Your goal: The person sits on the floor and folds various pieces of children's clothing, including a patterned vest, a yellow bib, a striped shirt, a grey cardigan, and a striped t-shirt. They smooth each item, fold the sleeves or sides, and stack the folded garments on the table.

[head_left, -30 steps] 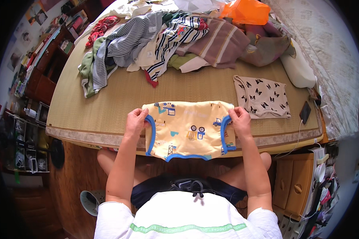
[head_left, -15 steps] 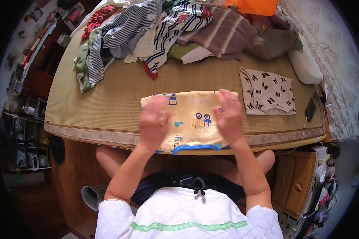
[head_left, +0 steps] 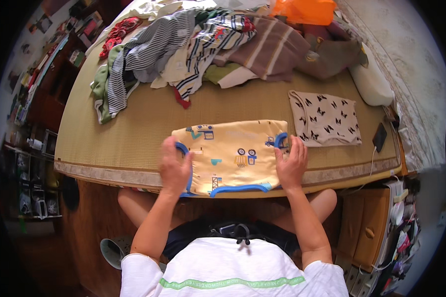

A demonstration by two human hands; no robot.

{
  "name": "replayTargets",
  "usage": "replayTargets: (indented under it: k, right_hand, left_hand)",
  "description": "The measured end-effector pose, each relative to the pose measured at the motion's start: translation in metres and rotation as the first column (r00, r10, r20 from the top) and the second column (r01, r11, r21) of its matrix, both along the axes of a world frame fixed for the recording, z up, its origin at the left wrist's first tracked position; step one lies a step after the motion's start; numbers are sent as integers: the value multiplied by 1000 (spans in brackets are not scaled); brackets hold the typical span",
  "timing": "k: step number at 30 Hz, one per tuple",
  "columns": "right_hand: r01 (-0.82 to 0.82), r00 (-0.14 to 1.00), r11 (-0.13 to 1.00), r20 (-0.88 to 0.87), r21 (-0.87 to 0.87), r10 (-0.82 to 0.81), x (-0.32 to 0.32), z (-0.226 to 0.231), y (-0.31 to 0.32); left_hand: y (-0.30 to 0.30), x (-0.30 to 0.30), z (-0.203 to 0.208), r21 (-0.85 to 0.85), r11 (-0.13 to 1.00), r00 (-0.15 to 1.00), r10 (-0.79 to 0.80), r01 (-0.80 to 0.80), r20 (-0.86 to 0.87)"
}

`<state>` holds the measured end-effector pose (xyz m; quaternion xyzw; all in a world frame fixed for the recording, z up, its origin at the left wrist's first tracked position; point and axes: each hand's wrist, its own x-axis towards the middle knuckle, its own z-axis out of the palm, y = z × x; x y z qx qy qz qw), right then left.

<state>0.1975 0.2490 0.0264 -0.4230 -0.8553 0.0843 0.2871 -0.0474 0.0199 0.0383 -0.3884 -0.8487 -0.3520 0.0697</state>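
Note:
A folded yellow garment point(head_left: 233, 171) with blue trim and printed construction vehicles lies flat at the near edge of the woven mat. My left hand point(head_left: 176, 168) rests at its left edge, fingers stretched forward, thumb apart and over the cloth beside a blue-trimmed opening. At the opposite edge is my right hand point(head_left: 292, 163), its thumb on the cloth and fingers extended along the outside. Both hands look open, the left slightly blurred. Right of them lies a folded beige garment point(head_left: 326, 119) with dark animal prints.
Along the mat's point(head_left: 148, 133) far side is a heap of clothes, including a grey striped garment point(head_left: 158, 47) and a brown striped one point(head_left: 272, 47). An orange item point(head_left: 305, 11) sits behind. At right are a white rounded object point(head_left: 371, 79), a corded phone point(head_left: 379, 136) and a wooden cabinet point(head_left: 364, 227).
My hands have moved from over the yellow garment outward to its left and right edges. Blue trim at both sides now shows. The whole view has shifted slightly.

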Motion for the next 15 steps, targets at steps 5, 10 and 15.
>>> replayTargets:
  k: [5,10,15]
  right_hand:
    - [159,987,816,104,-556,-121,-4,16,14]
    - [-18,1000,960,-4,-280,18,-7,6,3]
    - [-122,981,924,-187,-362,56,22,10,10]
  left_hand:
    - [-12,-24,-7,-243,950,851,289,-197,439]
    - [-10,-19,-33,17,995,887,80,-98,454]
    - [27,7,-1,155,988,817,-99,13,568]
